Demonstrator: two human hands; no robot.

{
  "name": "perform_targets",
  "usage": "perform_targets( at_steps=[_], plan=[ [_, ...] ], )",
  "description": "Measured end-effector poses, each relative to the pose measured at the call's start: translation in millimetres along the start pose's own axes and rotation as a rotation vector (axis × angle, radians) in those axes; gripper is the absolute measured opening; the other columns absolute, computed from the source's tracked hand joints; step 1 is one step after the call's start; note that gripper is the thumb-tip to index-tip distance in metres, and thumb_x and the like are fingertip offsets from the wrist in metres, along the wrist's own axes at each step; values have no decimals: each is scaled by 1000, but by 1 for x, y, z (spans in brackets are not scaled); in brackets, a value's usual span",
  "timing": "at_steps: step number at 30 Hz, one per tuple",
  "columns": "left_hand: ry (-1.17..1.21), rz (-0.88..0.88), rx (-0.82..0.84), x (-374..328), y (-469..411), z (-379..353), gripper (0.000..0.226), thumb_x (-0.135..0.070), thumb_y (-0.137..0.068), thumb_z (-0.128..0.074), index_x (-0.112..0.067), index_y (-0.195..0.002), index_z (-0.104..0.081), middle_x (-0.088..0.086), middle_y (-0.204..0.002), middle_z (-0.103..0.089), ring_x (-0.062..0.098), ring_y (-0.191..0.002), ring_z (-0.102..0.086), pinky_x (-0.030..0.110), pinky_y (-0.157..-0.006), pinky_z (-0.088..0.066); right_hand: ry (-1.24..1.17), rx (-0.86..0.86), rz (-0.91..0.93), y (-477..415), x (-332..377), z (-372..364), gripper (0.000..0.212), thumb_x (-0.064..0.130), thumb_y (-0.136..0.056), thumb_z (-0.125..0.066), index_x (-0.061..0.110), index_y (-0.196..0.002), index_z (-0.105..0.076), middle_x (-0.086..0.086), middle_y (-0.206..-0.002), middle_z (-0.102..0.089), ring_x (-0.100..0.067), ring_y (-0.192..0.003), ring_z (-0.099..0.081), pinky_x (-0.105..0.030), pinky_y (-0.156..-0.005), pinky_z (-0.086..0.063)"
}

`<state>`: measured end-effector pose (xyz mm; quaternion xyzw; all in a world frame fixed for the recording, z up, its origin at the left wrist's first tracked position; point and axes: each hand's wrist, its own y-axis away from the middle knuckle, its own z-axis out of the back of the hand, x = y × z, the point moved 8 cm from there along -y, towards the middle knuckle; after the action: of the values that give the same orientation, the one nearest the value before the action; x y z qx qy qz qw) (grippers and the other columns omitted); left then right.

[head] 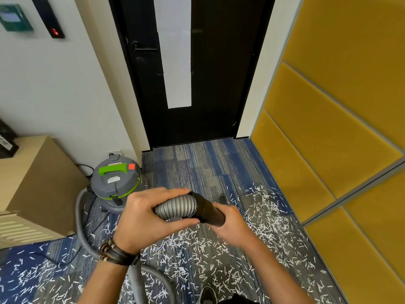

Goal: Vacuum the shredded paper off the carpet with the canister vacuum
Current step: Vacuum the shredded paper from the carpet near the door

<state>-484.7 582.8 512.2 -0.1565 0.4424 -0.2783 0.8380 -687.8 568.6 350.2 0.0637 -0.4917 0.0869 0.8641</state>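
A grey canister vacuum point(116, 183) with a green handle stands on the carpet by the left wall. Its ribbed grey hose point(176, 207) loops along the floor and up to my hands. My left hand point(144, 218) grips the ribbed end of the hose. My right hand point(230, 224) holds the black tube point(208, 208) fitted to that end, from below. White shredded paper point(269, 216) lies scattered over the blue-grey carpet point(197, 167), thickest to the right and in front of me.
A black door point(210, 84) is shut straight ahead. Yellow padded panels point(339, 106) line the right wall. A beige cabinet point(37, 183) stands at the left, with a wall socket and black cord point(84, 166) behind the vacuum. My shoe point(208, 295) shows at the bottom.
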Motion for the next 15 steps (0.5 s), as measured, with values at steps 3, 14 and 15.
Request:
perform_targets(
  at_steps=[3,14,15],
  plan=[
    [23,32,34,6,0,-15,58,-61,-66,-92,-28,-113,-81,-25,-101,-74,-7,-89,-72,16,-84,-55,6,23,-37,0,-13,0,18,9,-85,-74,18,-100,-71,2,-79,-69,-4,-65,-60,-23,-58,-46],
    [33,0,-11,-8,-9,-9,58,-57,-65,-94,-29,-113,-79,-14,-87,-76,0,-77,-71,21,-75,-56,-54,-13,-32,7,-14,3,19,12,-86,-76,22,-101,-71,5,-79,-69,-3,-66,-59,-23,-61,-47],
    [30,-8,-12,-10,-12,-7,58,-57,-64,-93,-29,-113,-78,-12,-87,-76,2,-77,-72,23,-74,-57,-66,-18,-25,6,-11,2,20,13,-86,-77,26,-100,-70,8,-77,-68,-2,-66,-59,-20,-60,-46]
  ],
)
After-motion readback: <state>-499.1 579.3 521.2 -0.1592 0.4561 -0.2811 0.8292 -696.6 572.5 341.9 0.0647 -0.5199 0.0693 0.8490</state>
